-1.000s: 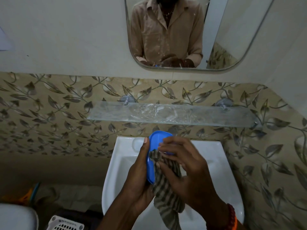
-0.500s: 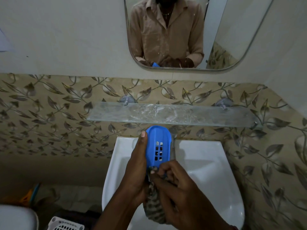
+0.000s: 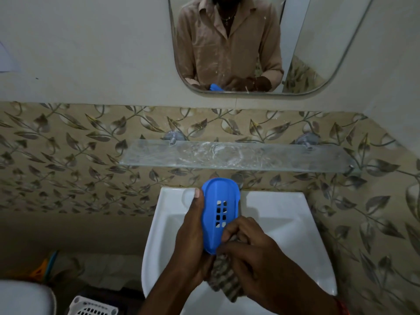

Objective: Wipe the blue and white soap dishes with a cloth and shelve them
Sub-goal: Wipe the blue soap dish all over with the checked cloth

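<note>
A blue soap dish (image 3: 216, 196) with drain slots stands on end over the white basin, its slotted face towards me. My left hand (image 3: 191, 237) grips its left edge, thumb up along the rim. My right hand (image 3: 254, 253) is closed on a brown striped cloth (image 3: 225, 278), pressed to the dish's lower right part. The cloth hangs down between my hands. A glass shelf (image 3: 238, 156) is fixed to the wall above the basin and holds nothing. No white soap dish is visible.
The white basin (image 3: 295, 223) sits against a leaf-patterned tiled wall (image 3: 68, 155). A mirror (image 3: 250, 42) hangs above the shelf. Lower left are a white slotted basket (image 3: 95, 306), a white rounded object (image 3: 22, 298) and orange and blue items (image 3: 45, 267).
The blue dish has turned from edge-on so its slotted face looks at me. My right hand with the cloth slid from the dish's upper part down to its lower end.
</note>
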The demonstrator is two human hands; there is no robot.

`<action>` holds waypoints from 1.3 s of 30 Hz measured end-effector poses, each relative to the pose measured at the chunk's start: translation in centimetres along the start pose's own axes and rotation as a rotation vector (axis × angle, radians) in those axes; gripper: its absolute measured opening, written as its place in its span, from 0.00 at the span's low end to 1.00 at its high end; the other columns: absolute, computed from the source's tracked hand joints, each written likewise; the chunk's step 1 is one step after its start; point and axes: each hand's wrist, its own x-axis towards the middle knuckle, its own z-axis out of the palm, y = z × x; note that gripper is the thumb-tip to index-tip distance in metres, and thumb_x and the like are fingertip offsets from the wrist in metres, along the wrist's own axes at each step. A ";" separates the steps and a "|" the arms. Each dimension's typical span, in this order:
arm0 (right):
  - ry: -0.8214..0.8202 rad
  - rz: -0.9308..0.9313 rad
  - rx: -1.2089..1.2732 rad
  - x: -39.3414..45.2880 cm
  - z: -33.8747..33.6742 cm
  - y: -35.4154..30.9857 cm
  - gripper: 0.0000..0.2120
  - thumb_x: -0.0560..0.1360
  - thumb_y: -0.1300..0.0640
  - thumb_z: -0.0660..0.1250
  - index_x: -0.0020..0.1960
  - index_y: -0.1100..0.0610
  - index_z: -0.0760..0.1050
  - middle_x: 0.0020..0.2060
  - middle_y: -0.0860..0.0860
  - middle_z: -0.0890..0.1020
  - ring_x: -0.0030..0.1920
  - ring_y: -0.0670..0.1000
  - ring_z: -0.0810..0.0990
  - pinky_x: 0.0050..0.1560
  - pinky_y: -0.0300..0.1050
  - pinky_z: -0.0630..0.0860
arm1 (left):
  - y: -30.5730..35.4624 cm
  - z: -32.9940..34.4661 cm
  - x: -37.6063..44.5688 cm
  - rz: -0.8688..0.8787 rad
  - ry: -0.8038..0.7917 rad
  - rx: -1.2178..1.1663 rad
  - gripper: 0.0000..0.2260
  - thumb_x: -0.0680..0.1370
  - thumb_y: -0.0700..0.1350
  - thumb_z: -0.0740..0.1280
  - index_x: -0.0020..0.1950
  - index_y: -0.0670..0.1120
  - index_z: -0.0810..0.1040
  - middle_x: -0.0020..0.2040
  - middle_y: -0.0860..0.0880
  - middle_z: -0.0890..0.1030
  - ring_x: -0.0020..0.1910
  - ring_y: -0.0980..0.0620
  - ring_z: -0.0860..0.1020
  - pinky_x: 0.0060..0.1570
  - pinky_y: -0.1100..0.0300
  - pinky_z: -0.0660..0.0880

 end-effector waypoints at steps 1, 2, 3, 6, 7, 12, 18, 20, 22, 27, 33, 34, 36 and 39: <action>0.026 0.001 0.063 0.1 0.1 -0.3 0.11 0.72 0.65 0.67 0.51 0.56 0.83 0.51 0.50 0.78 0.52 0.48 0.77 0.49 0.42 0.77 | -0.3 -0.1 0.0 0.008 0.014 0.019 0.28 0.71 0.70 0.65 0.55 0.50 0.88 0.50 0.40 0.87 0.44 0.43 0.86 0.41 0.53 0.84; 0.062 0.013 0.124 0.3 -0.1 -0.9 0.11 0.73 0.65 0.67 0.51 0.55 0.83 0.50 0.48 0.79 0.52 0.46 0.77 0.50 0.40 0.77 | -0.6 -0.1 0.0 0.003 0.032 0.040 0.28 0.70 0.71 0.65 0.53 0.50 0.88 0.50 0.41 0.88 0.43 0.44 0.87 0.39 0.54 0.84; 0.075 0.039 0.196 0.3 -0.1 -1.3 0.11 0.75 0.65 0.66 0.52 0.53 0.82 0.50 0.46 0.79 0.53 0.45 0.77 0.51 0.39 0.76 | -0.9 -0.1 -0.1 -0.009 0.050 0.054 0.28 0.70 0.71 0.65 0.52 0.50 0.88 0.49 0.40 0.88 0.44 0.44 0.87 0.39 0.56 0.84; 0.123 0.102 0.382 0.5 -0.1 -2.2 0.10 0.77 0.64 0.66 0.52 0.50 0.78 0.49 0.42 0.79 0.52 0.45 0.80 0.49 0.34 0.75 | -1.3 -0.2 -0.2 -0.050 0.045 0.066 0.33 0.69 0.72 0.65 0.55 0.46 0.87 0.52 0.36 0.86 0.49 0.41 0.87 0.45 0.52 0.83; 0.143 0.124 0.388 0.5 -0.2 -2.3 0.10 0.76 0.63 0.67 0.52 0.48 0.78 0.48 0.42 0.79 0.51 0.45 0.81 0.48 0.34 0.76 | -1.2 -0.2 -0.3 -0.056 0.042 0.056 0.34 0.69 0.73 0.65 0.56 0.45 0.87 0.53 0.35 0.86 0.50 0.40 0.86 0.48 0.49 0.83; 0.075 0.153 0.193 -0.1 -1.0 -1.3 0.08 0.70 0.61 0.71 0.46 0.51 0.80 0.46 0.43 0.80 0.47 0.39 0.80 0.46 0.26 0.72 | 0.2 -0.6 -0.2 -0.083 -0.035 -0.107 0.33 0.73 0.67 0.64 0.67 0.44 0.81 0.65 0.37 0.81 0.62 0.38 0.81 0.57 0.44 0.82; 0.187 0.188 -0.023 0.6 -2.0 0.4 0.08 0.70 0.63 0.72 0.47 0.54 0.79 0.46 0.45 0.77 0.46 0.39 0.77 0.48 0.26 0.73 | -0.2 -0.3 -0.8 -0.140 -0.133 -0.118 0.31 0.75 0.66 0.62 0.67 0.46 0.81 0.66 0.37 0.80 0.60 0.38 0.82 0.59 0.43 0.80; 0.274 0.162 -0.085 1.4 -2.8 0.9 0.08 0.70 0.66 0.73 0.47 0.57 0.80 0.45 0.49 0.78 0.46 0.43 0.78 0.48 0.31 0.76 | -0.7 0.0 -1.2 -0.156 -0.141 -0.136 0.29 0.78 0.65 0.61 0.68 0.45 0.80 0.67 0.36 0.80 0.61 0.38 0.82 0.59 0.43 0.80; 0.339 0.141 -0.109 2.1 -3.3 1.1 0.07 0.70 0.67 0.73 0.47 0.60 0.80 0.45 0.51 0.79 0.45 0.46 0.78 0.47 0.38 0.78 | -1.1 0.2 -1.4 -0.158 -0.155 -0.143 0.29 0.79 0.64 0.62 0.69 0.44 0.79 0.67 0.36 0.80 0.61 0.38 0.82 0.57 0.46 0.80; 0.469 0.132 -0.058 3.3 -2.6 -0.1 0.09 0.68 0.70 0.73 0.43 0.60 0.77 0.41 0.51 0.78 0.43 0.47 0.78 0.44 0.40 0.77 | -0.9 -0.1 -1.4 -0.099 -0.183 -0.073 0.27 0.78 0.65 0.62 0.66 0.48 0.81 0.64 0.38 0.82 0.60 0.40 0.83 0.53 0.50 0.81; 0.489 0.044 0.010 3.0 -1.0 -1.5 0.05 0.73 0.68 0.71 0.42 0.61 0.76 0.42 0.52 0.79 0.44 0.49 0.79 0.45 0.42 0.78 | -1.0 0.1 -2.0 -0.091 -0.172 -0.028 0.24 0.79 0.59 0.65 0.69 0.45 0.79 0.66 0.39 0.81 0.65 0.41 0.80 0.54 0.53 0.82; 0.510 0.067 0.021 2.9 -1.2 -1.2 0.06 0.72 0.68 0.72 0.43 0.61 0.76 0.43 0.52 0.79 0.46 0.47 0.79 0.47 0.40 0.78 | -1.0 0.2 -2.0 -0.090 -0.179 -0.024 0.25 0.80 0.60 0.63 0.69 0.46 0.79 0.66 0.38 0.81 0.66 0.40 0.79 0.55 0.52 0.81; 0.565 0.159 0.059 2.7 -1.8 -0.6 0.07 0.71 0.66 0.75 0.45 0.59 0.77 0.46 0.51 0.79 0.49 0.43 0.78 0.50 0.33 0.76 | -1.2 0.2 -2.0 -0.095 -0.173 -0.019 0.24 0.81 0.62 0.60 0.68 0.47 0.80 0.67 0.38 0.81 0.65 0.39 0.80 0.56 0.50 0.81; 0.563 0.220 0.028 2.0 -1.5 -0.8 0.09 0.69 0.63 0.77 0.47 0.57 0.82 0.45 0.49 0.81 0.48 0.39 0.78 0.52 0.26 0.73 | -1.3 0.3 -1.7 -0.096 -0.156 0.017 0.25 0.80 0.62 0.59 0.67 0.48 0.81 0.65 0.39 0.82 0.64 0.39 0.81 0.56 0.49 0.81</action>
